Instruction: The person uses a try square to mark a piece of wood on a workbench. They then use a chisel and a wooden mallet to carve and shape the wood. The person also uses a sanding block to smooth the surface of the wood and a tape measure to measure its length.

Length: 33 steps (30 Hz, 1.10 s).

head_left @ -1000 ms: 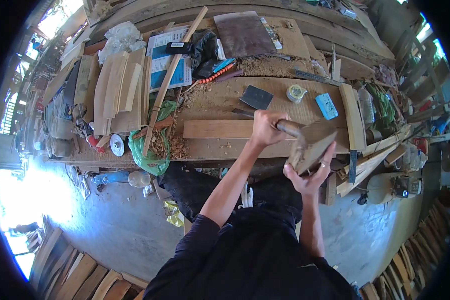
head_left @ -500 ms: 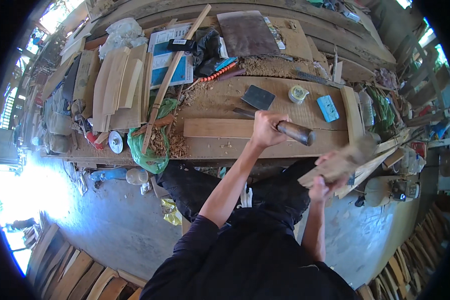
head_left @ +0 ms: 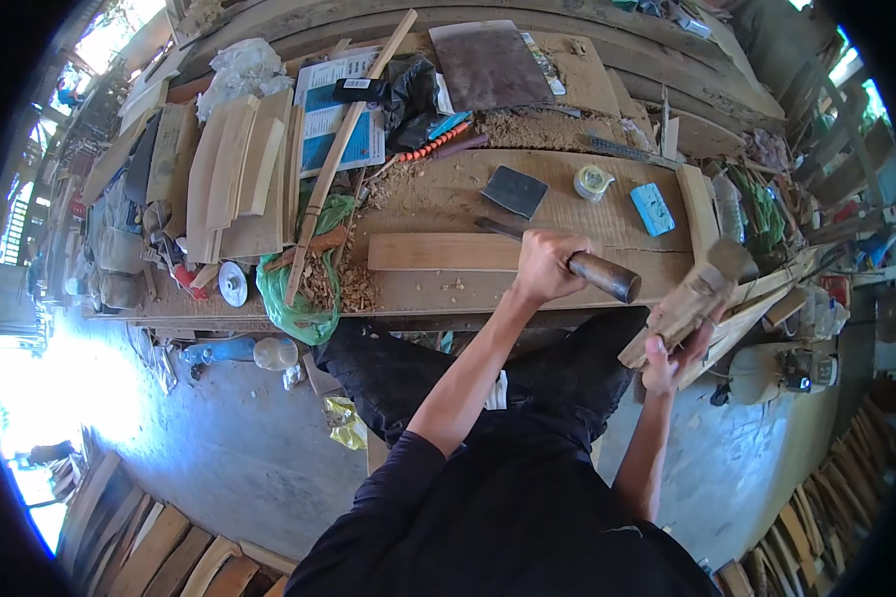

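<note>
My left hand (head_left: 551,265) is wrapped round a chisel (head_left: 607,278); its thick wooden handle sticks out to the right and its dark blade points up and left. The chisel is over the right part of a long, flat wooden strip (head_left: 438,252) lying on the bench; whether the edge touches wood cannot be seen. To the right, beyond the bench's front edge, my right hand (head_left: 679,355) grips a rough wooden mallet (head_left: 695,300), slightly blurred, apart from the chisel handle.
On the workbench (head_left: 408,209) are a dark flat block (head_left: 515,192), a tape measure (head_left: 592,182) and a blue box (head_left: 652,210). A green plastic bag (head_left: 299,308) with shavings hangs over the front edge. Thin boards (head_left: 231,179) are stacked left, more timber right.
The left hand and chisel have shifted slightly right and down. The mallet has moved a little right, and its head end now shows more clearly.
</note>
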Tool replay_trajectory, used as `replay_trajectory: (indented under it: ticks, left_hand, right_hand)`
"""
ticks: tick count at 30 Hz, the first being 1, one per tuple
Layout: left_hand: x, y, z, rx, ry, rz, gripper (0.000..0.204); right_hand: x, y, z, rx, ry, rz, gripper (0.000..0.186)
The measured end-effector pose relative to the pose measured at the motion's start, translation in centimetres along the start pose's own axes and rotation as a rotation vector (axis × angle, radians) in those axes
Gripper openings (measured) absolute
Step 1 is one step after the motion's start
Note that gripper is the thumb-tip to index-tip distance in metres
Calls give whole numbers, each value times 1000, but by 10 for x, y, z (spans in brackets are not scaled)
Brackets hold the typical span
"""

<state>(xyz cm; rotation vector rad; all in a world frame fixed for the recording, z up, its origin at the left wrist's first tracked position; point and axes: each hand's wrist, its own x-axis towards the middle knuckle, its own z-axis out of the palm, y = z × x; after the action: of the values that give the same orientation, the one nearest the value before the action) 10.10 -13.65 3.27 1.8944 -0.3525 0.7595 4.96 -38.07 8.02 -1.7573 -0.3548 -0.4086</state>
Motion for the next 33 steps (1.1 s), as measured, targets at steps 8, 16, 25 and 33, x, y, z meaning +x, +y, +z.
replay_trajectory:
  ticks: [8, 16, 25, 33]
  left_hand:
    - [9, -18, -14, -14, 34, -60, 19]
    - [7, -12, -15, 54, 9, -38, 20]
    - [-2, 5, -10, -54, -29, -43, 17]
    - [11, -1, -11, -16, 50, -69, 20]
  right_hand:
    - [-12, -9, 13, -100, -35, -39, 111]
    - [7, -30, 40, -34, -196, 22, 128]
    - [2, -17, 26, -37, -72, -68, 143]
    - [21, 0, -6, 158, -68, -31, 133]
